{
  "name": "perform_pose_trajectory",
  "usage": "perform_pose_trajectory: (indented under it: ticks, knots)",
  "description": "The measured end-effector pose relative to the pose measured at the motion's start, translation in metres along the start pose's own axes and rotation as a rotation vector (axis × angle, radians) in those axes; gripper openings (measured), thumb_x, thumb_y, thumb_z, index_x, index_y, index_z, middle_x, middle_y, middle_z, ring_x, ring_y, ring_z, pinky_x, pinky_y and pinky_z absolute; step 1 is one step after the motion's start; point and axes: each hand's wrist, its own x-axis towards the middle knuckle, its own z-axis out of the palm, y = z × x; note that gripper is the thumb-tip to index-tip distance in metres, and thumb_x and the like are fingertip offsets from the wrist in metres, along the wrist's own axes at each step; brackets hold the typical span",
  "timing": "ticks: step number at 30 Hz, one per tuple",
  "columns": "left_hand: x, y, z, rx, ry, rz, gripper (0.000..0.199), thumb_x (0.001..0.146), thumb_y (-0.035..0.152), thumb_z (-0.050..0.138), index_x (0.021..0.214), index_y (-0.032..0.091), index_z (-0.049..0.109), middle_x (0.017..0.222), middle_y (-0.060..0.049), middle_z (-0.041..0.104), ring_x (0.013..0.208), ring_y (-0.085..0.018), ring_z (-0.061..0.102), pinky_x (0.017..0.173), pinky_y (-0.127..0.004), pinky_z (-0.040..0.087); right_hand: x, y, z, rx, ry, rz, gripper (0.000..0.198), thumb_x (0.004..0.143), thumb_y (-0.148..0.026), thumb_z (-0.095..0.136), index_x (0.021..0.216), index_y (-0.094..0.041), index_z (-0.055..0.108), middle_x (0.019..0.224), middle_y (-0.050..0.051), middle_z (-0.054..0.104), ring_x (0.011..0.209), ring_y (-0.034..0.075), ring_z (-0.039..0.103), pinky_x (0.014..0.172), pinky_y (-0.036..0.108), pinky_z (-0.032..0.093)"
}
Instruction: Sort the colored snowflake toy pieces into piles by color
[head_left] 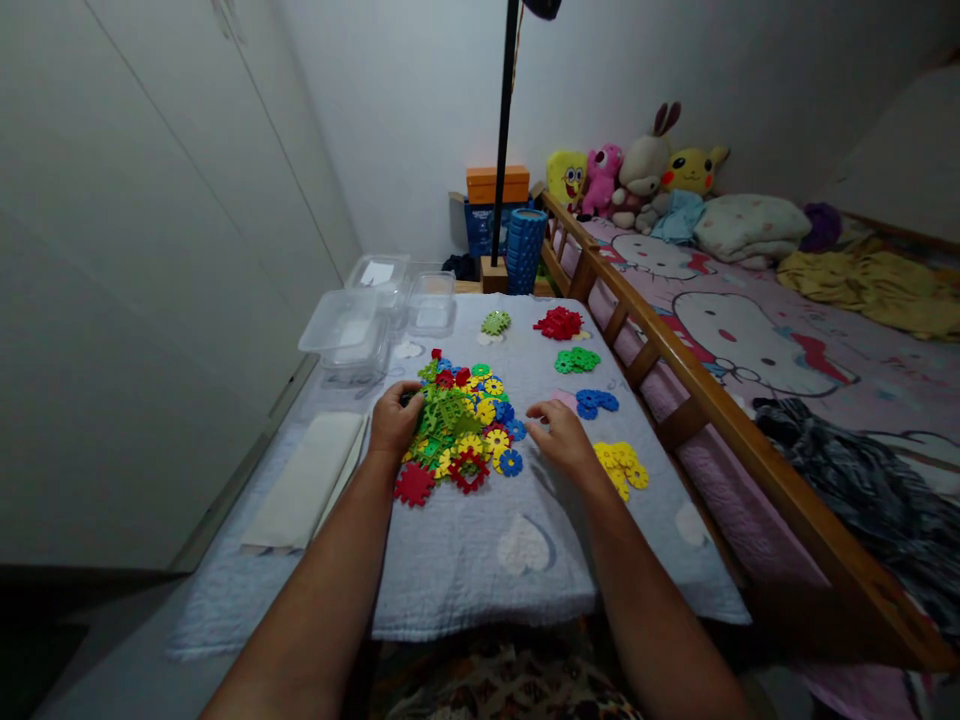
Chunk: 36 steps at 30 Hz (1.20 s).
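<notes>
Cloth-covered table (457,590). Separated, by my judgement: red pile (559,323), green pile (576,360), blue pile (597,403), yellow pile (621,465), lime pile (496,323). Outstanding: central mixed pile (454,415). My left hand (395,418) is at its left edge, grip undeterminable; my right hand (561,433), opposite, fingers parted.

This is looking like a bedroom in a home — a wooden-railed bed (694,385) is filling the right side, wearing a pink cartoon sheet (765,290). Plush toys (643,165) are sitting in a row at the far end, bedding (754,225) is lying bunched before them, and rumpled cloth (832,450) is spreading nearby. A pale cupboard (135,300) is lining the left.
</notes>
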Motion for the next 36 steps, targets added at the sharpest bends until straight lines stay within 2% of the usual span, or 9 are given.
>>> perform_pose_trajectory:
  ticks: [2,5,8,11,20,28,32,36]
  knots:
    - [0.0,-0.001,0.0,0.057,0.032,0.054,0.031,0.078,0.04,0.058,0.098,0.019,0.07,0.11,-0.008,0.071,0.106,-0.025,0.065,0.102,-0.04,0.048,0.009,-0.011,0.022,-0.037,-0.014,-0.041,0.021,0.082,-0.022,0.063,0.102,-0.019,0.07,0.105,0.01,0.069,0.102,0.024,0.061,0.096,0.039,0.047]
    - [0.002,-0.002,0.002,0.122,0.058,0.118,0.031,0.08,0.04,0.057,0.101,0.02,0.069,0.121,-0.01,0.068,0.121,-0.027,0.06,0.113,-0.043,0.041,0.017,-0.016,0.047,-0.058,0.034,-0.039,0.036,0.084,-0.027,0.064,0.119,-0.018,0.065,0.122,0.013,0.065,0.117,0.027,0.057,0.103,0.042,0.044]
    - [0.004,-0.003,0.006,0.183,0.011,0.137,0.037,0.083,0.045,0.056,0.108,0.02,0.068,0.127,-0.012,0.066,0.126,-0.029,0.057,0.115,-0.045,0.04,0.016,-0.014,0.063,-0.049,0.093,-0.015,0.043,0.087,-0.031,0.062,0.129,-0.018,0.06,0.13,0.015,0.062,0.122,0.028,0.055,0.106,0.043,0.043]
    - [0.006,-0.003,0.01,0.257,-0.07,0.156,0.044,0.085,0.05,0.055,0.115,0.019,0.066,0.126,-0.013,0.067,0.124,-0.03,0.058,0.113,-0.047,0.041,0.011,-0.012,0.072,-0.061,0.098,-0.017,0.039,0.089,-0.03,0.059,0.126,-0.019,0.061,0.128,0.013,0.064,0.12,0.028,0.056,0.106,0.044,0.042]
    - [0.009,0.013,0.028,0.173,-0.249,0.219,0.048,0.086,0.048,0.058,0.124,0.018,0.064,0.13,-0.013,0.065,0.123,-0.03,0.059,0.11,-0.047,0.045,0.011,-0.008,0.072,0.013,0.156,-0.038,0.03,0.086,-0.024,0.056,0.114,-0.018,0.064,0.116,0.013,0.066,0.113,0.028,0.056,0.102,0.043,0.043]
    - [0.015,0.026,0.049,0.129,-0.401,0.359,0.047,0.088,0.044,0.06,0.128,0.019,0.063,0.139,-0.013,0.057,0.134,-0.029,0.051,0.118,-0.048,0.037,0.01,-0.005,0.067,0.09,0.249,-0.016,0.02,0.084,-0.02,0.053,0.101,-0.02,0.064,0.105,0.011,0.065,0.105,0.026,0.056,0.099,0.042,0.044]
    - [0.031,0.027,0.047,0.219,-0.381,0.348,0.039,0.092,0.047,0.056,0.117,0.02,0.07,0.146,-0.013,0.05,0.14,-0.03,0.046,0.12,-0.047,0.034,0.011,-0.002,0.067,0.107,0.267,0.011,0.015,0.083,-0.02,0.054,0.096,-0.021,0.062,0.1,0.009,0.063,0.103,0.026,0.056,0.098,0.041,0.044]
    - [0.053,0.022,0.043,0.344,-0.235,0.288,0.038,0.093,0.045,0.055,0.116,0.02,0.071,0.145,-0.014,0.052,0.138,-0.033,0.047,0.118,-0.052,0.032,0.013,0.0,0.068,0.123,0.283,0.042,0.011,0.082,-0.021,0.055,0.092,-0.021,0.06,0.097,0.008,0.061,0.099,0.026,0.055,0.095,0.04,0.044]
